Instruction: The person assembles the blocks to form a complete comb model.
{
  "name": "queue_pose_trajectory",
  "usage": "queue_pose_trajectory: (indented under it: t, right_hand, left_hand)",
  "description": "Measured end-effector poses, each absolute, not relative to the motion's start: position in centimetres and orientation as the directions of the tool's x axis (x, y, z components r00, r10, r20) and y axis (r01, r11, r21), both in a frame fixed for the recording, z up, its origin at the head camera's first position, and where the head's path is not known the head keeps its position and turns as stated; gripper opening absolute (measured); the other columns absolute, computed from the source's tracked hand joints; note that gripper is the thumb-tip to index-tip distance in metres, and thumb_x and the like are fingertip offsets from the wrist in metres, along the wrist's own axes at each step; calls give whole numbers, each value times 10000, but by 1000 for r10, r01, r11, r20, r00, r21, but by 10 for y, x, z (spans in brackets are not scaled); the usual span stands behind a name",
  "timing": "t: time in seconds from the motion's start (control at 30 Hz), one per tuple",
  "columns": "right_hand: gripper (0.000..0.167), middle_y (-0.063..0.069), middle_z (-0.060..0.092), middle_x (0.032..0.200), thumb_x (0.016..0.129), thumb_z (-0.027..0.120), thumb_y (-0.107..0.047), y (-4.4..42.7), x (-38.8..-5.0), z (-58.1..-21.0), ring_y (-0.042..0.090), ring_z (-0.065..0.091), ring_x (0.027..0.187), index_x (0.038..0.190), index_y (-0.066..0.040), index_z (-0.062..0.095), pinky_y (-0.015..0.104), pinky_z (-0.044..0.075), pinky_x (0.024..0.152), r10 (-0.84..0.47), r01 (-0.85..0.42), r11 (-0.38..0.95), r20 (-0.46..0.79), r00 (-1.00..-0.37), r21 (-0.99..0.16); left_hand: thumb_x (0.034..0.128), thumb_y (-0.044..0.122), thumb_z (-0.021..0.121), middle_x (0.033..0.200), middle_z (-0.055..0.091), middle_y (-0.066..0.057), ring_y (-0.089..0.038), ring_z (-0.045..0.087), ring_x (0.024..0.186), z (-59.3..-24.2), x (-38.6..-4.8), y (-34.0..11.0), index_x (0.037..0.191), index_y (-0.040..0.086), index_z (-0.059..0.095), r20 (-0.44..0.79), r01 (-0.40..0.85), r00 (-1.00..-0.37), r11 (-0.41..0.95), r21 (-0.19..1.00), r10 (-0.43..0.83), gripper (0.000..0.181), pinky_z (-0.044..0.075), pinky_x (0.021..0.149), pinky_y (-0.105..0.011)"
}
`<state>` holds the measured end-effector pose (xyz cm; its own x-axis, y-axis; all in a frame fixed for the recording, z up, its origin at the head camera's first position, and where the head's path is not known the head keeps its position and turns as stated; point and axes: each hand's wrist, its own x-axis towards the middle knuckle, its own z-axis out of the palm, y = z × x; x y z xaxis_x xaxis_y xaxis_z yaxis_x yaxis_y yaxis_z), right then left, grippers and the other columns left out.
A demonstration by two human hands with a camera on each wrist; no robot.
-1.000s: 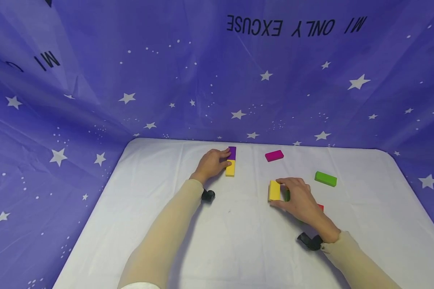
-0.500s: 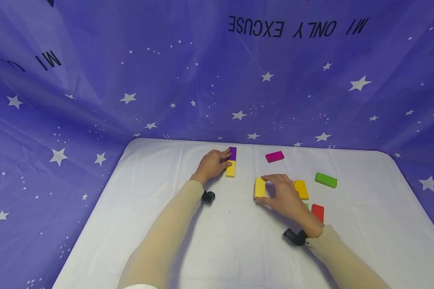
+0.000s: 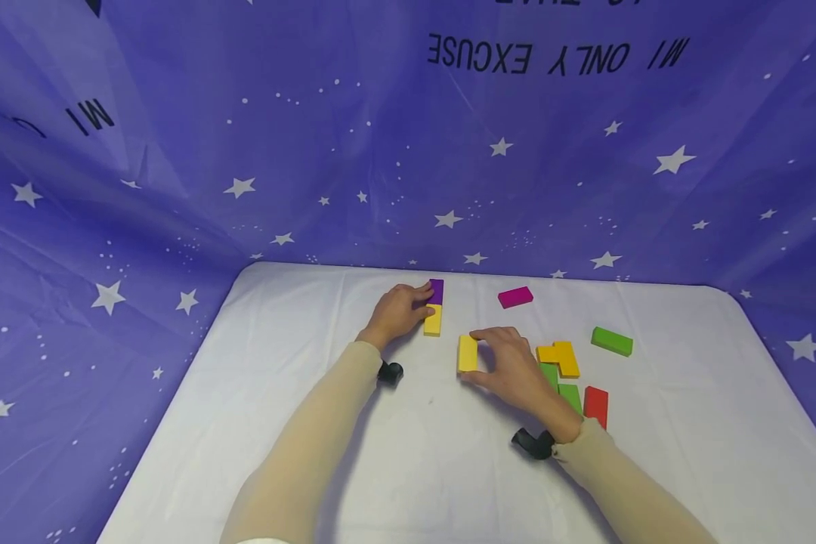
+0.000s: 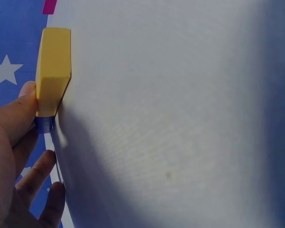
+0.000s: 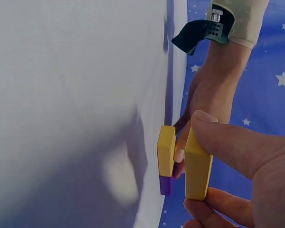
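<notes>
I have the right hand [image 3: 514,370] pinching a rectangular yellow block [image 3: 468,353], smooth and hard-looking, thumb at its near end and fingers at its far end. It is around the middle of the white cloth-covered desk [image 3: 299,317]; I can't tell from my feeds whether it touches the cloth.

My left hand [image 3: 396,308] is loose rather than clamped, its thumb and fingertips against the left side of an end-to-end pair near the far edge: a rectangular purple block [image 3: 437,292] with a second yellow block [image 3: 433,325] touching its near end. The held block is apart from that pair, to its right.

I judge the held piece light, stiff and hard to damage, though its smooth faces could slip or twist under a slack pinch. I would take it squarely by both short ends, leaving the long sides uncovered.

Toward the far right corner lies an oblong green block [image 3: 612,341]; a flat magenta block [image 3: 515,297] is near the far edge.
</notes>
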<state>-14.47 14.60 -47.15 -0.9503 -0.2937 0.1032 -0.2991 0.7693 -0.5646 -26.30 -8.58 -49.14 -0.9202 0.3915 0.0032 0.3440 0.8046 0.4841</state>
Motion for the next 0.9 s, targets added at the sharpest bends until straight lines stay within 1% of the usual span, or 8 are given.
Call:
queue_pose_trajectory:
  t: [0.4, 0.9]
  right_hand:
    - [681, 136, 648, 1278, 711, 923, -337, 129, -149, -477, 335, 513, 1216, 1270, -51, 660, 514, 391, 1031, -314, -332, 746, 136, -940, -577]
    - [655, 129, 659, 1219, 698, 928, -317, 108, -156, -483, 336, 518, 1175, 1224, -27, 665, 496, 415, 974, -373, -389, 725, 150, -916, -569]
  left_hand:
    - [971, 326, 679, 1510, 478, 83, -243, 497, 1343, -491, -261, -87, 1401, 170, 588, 20, 357, -918, 801, 481, 397, 467, 367, 1144, -403]
    - [960, 295, 699, 1499, 497, 63, -252, 523, 1317, -492, -263, -87, 1385, 150, 604, 45, 379, -911, 789, 484, 410, 459, 391, 1126, -410]
